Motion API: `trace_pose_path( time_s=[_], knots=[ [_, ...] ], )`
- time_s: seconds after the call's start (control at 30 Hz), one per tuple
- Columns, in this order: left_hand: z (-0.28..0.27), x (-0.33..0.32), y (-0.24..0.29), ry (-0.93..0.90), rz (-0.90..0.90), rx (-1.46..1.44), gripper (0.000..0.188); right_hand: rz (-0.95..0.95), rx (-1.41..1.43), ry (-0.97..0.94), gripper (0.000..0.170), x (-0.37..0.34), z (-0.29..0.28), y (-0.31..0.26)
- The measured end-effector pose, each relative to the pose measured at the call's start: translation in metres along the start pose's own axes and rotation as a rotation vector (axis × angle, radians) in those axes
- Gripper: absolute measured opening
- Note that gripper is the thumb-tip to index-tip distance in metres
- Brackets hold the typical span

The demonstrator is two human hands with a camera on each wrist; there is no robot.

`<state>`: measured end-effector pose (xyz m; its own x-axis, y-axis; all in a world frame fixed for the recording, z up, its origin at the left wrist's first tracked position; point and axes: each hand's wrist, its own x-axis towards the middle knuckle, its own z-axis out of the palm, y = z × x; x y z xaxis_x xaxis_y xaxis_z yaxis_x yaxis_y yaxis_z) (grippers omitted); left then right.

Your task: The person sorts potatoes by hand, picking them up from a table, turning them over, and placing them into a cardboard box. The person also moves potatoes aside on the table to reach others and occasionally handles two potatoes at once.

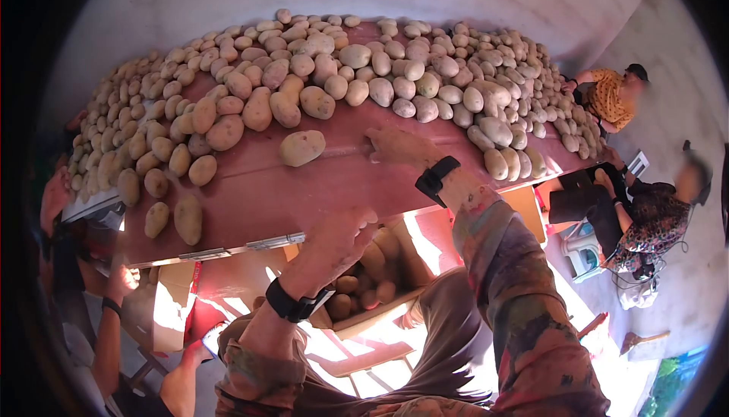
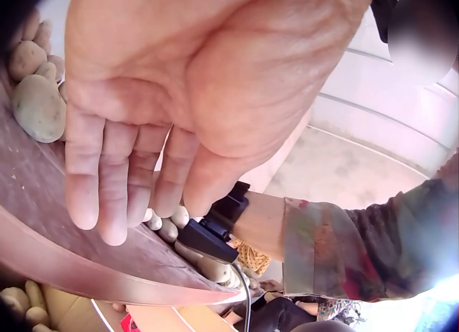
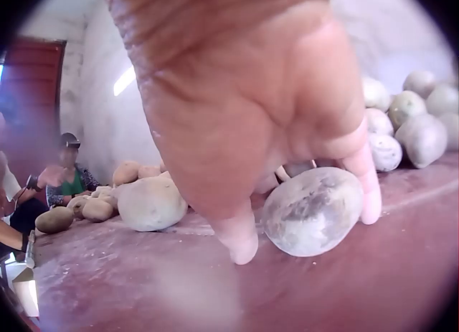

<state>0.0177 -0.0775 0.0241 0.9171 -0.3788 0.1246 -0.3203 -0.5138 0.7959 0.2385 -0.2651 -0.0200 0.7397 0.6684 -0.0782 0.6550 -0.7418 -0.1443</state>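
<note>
My right hand is low over the reddish-brown tabletop, its back towards the head camera. In the right wrist view, the thumb and fingers close around a pale, grey-blotched potato on the table; the hand hides it from the head view. A single larger potato lies to the left of that hand. Near the table's front edge hangs my left hand, palm bare in the left wrist view, with its fingers loosely extended and nothing in them.
A broad pile of potatoes spreads along the table's far side. Below the front edge stands a cardboard box with potatoes inside. Other people sit at the right, including one in a yellow shirt; another person's hand shows at left.
</note>
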Motion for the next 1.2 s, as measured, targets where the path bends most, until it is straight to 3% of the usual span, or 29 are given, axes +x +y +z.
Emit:
trace_pose_path(
  time_s=[0.17, 0.3, 0.4, 0.43, 0.5, 0.57, 0.7, 0.8, 0.9, 0.97, 1.03, 1.1, 1.13, 1.2],
  knots=[
    [-0.003, 0.000, 0.001, 0.034, 0.018, -0.005, 0.016, 0.134, 0.122, -0.199, 0.054, -0.047, -0.037, -0.044],
    [-0.003, -0.001, -0.004, 0.061, 0.058, 0.036, 0.016, 0.014, 0.035, -0.083, 0.060, -0.065, -0.017, -0.040],
    [-0.012, -0.002, -0.007, 0.035, 0.000, 0.009, 0.019, -0.075, 0.004, -0.083, 0.057, -0.083, -0.015, -0.047],
    [-0.013, -0.001, -0.010, 0.019, -0.029, -0.005, 0.019, -0.065, 0.066, -0.112, 0.053, -0.090, -0.024, -0.055],
    [-0.015, 0.002, -0.017, 0.120, 0.105, 0.104, 0.021, -0.051, 0.149, -0.164, 0.050, -0.097, -0.022, -0.063],
    [-0.018, 0.002, -0.015, 0.089, 0.065, 0.077, 0.021, 0.047, 0.093, -0.290, 0.044, -0.095, -0.018, -0.064],
    [-0.016, 0.004, -0.017, 0.109, 0.064, -0.011, 0.019, 0.003, 0.043, -0.186, 0.036, -0.108, -0.017, -0.078],
    [-0.021, 0.005, -0.003, 0.058, -0.032, 0.107, 0.016, -0.052, 0.134, -0.320, 0.031, -0.120, -0.034, -0.095],
    [-0.013, 0.005, -0.015, 0.080, 0.074, 0.048, 0.018, -0.100, 0.181, -0.416, 0.031, -0.130, -0.046, -0.111],
    [-0.015, 0.006, -0.010, 0.074, 0.075, 0.057, 0.018, -0.104, 0.158, -0.631, 0.033, -0.132, -0.053, -0.120],
    [-0.014, 0.005, -0.012, 0.060, 0.061, 0.063, 0.017, -0.118, 0.196, -0.621, 0.032, -0.135, -0.053, -0.122],
    [-0.007, 0.007, -0.024, 0.086, 0.164, 0.006, 0.019, -0.127, 0.251, -0.627, 0.032, -0.141, -0.042, -0.125],
    [-0.010, 0.007, -0.019, 0.021, 0.042, -0.062, 0.018, -0.141, 0.235, -0.660, 0.033, -0.139, -0.039, -0.124],
    [-0.010, 0.003, -0.019, 0.038, 0.113, 0.010, 0.017, -0.231, 0.147, -0.705, 0.038, -0.133, -0.025, -0.117]
  ],
)
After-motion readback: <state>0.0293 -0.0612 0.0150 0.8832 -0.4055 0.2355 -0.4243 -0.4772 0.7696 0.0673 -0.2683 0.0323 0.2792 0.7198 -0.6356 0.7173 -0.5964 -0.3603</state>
